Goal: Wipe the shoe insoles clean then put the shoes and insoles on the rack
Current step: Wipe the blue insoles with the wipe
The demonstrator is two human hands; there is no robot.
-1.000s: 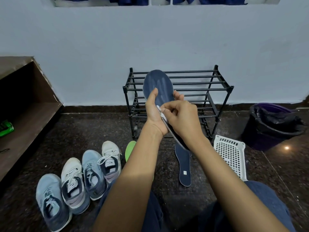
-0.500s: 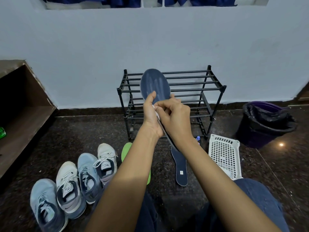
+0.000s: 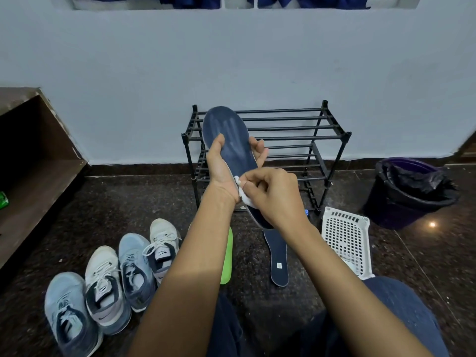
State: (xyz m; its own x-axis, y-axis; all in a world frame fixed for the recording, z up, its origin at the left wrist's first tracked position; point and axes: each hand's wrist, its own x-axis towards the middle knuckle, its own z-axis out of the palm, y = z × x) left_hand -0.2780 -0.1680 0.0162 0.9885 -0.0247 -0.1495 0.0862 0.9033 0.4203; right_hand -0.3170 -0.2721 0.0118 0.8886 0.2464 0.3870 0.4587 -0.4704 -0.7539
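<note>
My left hand [image 3: 221,164] grips a dark blue insole [image 3: 230,140] held up in front of the black rack [image 3: 296,137], its toe end showing pale wet streaks. My right hand [image 3: 273,194] pinches a small white wipe [image 3: 243,194] against the insole's lower half. A second dark blue insole [image 3: 278,256] lies on the floor below, and a green insole [image 3: 227,256] lies left of it, partly hidden by my left arm. Several sneakers [image 3: 113,282], blue and white, stand in a row at the lower left.
A white perforated basket [image 3: 346,240] lies on the floor right of the rack. Further right stands a purple bin [image 3: 409,191] lined with a black bag. A brown wooden shelf [image 3: 28,181] fills the left side. The floor is dark speckled stone; my knees are at the bottom.
My right hand has slid the wipe down the insole from near its middle toward the heel, uncovering more of the streaked upper surface.
</note>
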